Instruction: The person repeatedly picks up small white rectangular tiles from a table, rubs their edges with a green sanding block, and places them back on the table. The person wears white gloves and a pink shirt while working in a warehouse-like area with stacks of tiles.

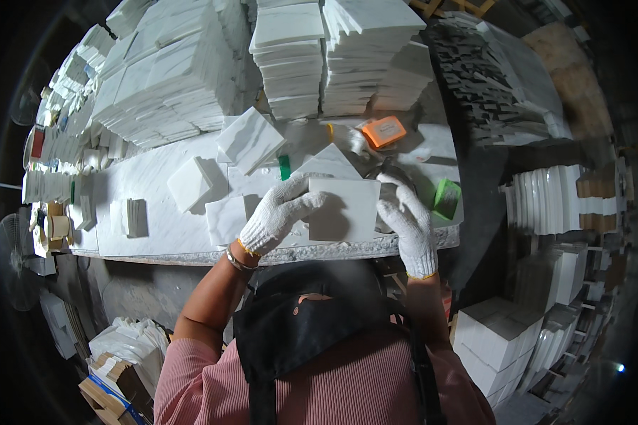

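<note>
A square white marble tile [344, 211] is held up in front of me over the worktable. My left hand [280, 214], in a white knitted glove, grips its left edge, with the thumb on the upper face. At the tile's right edge is my right hand [411, 225], gloved too, its thumb and fingers curled around the side. Behind the tile lies another grey-veined tile [329, 163], partly covered. A round dark object [404, 172] shows beside my right fingers; the tile and hand hide most of it.
Loose tiles [252, 140] and a small green block [284, 167] lie left on the marble tabletop [149, 237]. An orange block [384, 132] and a bright green block [446, 198] are at right. Tall tile stacks [287, 67] line the back. White boxes [493, 333] stand lower right.
</note>
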`<state>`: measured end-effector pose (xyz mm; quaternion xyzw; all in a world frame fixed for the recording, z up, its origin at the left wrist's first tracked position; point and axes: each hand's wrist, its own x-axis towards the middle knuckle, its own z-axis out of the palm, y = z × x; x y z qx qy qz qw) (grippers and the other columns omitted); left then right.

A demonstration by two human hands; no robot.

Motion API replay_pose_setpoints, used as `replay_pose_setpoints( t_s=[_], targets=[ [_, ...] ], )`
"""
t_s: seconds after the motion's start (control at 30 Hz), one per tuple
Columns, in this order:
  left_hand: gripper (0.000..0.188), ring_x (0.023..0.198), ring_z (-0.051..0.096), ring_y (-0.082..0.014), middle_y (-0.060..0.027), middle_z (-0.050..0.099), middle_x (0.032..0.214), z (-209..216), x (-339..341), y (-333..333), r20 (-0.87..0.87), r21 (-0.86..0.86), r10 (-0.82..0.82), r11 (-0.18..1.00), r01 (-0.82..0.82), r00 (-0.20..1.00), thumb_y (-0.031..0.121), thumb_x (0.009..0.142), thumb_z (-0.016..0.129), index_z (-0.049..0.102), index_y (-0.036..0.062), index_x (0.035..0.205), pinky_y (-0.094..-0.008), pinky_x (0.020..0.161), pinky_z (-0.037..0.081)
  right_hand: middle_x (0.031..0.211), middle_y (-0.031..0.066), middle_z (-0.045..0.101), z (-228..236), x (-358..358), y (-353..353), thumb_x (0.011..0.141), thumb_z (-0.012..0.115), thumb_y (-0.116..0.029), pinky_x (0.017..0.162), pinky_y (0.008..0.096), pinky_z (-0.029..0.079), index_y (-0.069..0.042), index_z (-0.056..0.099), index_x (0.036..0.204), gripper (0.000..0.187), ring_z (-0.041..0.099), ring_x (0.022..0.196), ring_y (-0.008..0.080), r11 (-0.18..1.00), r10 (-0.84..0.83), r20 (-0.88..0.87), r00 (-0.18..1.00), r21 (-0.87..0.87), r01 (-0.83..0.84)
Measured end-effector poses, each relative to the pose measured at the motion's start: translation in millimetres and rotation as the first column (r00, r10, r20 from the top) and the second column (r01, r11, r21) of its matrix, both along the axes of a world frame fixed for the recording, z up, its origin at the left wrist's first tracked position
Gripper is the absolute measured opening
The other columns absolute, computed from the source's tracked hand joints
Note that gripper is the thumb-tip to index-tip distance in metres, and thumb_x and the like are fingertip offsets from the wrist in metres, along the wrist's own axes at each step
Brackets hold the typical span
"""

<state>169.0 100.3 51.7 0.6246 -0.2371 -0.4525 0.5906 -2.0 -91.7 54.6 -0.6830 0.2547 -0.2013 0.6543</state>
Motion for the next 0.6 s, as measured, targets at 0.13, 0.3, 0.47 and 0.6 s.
replay_pose_setpoints(
  t_s=[0.13,0.3,0.47,0.6],
  targets=[
    [0.041,0.088,0.054,-0.0076,0.0002,0.064,0.101,-8,9,-16,0.123,-0.014,0.008,1.0,-0.007,0.992,0.028,0.099,0.066,0.062,0.0026,0.131,-0.0245,0.078,0.046,0.078,-0.0008,0.058,-9,-8,1,0.09,0.075,-0.018,0.058,0.0206,0.043,0.0,0.068,0.101,0.023,0.056,0.068,0.0044,0.957,0.04,-0.192,0.981,0.291,0.018],
    [0.051,0.088,0.056,-0.0074,-0.0011,0.064,0.101,0,26,-45,0.359,0.035,-0.029,0.999,0.017,0.933,0.024,0.097,0.07,0.056,0.005,0.143,-0.0241,0.078,0.048,0.076,0.0007,0.063,-28,-4,3,0.093,0.07,-0.018,0.058,0.0212,0.045,-0.002,0.071,0.1,0.017,0.06,0.066,0.0068,0.914,0.012,-0.187,0.982,0.401,0.065],
    [0.055,0.095,0.07,-0.0172,-0.0112,0.073,0.106,-10,28,-53,0.383,0.013,0.101,0.993,-0.114,0.918,0.017,0.09,0.073,0.056,0.0074,0.141,-0.0323,0.085,0.054,0.086,0.0038,0.071,-46,6,9,0.095,0.064,-0.015,0.056,0.0207,0.045,-0.001,0.069,0.113,0.023,0.066,0.065,0.01,0.917,-0.086,-0.081,0.993,0.383,0.111],
    [0.057,0.099,0.07,-0.0224,-0.0134,0.071,0.115,-11,18,-38,0.584,-0.017,0.141,0.987,-0.161,0.8,0.02,0.087,0.077,0.058,0.008,0.139,-0.0349,0.088,0.054,0.09,0.0043,0.071,-42,4,3,0.096,0.063,-0.013,0.06,0.0215,0.048,0.0,0.068,0.117,0.026,0.066,0.069,0.0108,0.863,-0.013,-0.186,0.983,0.493,0.105]
  ],
)
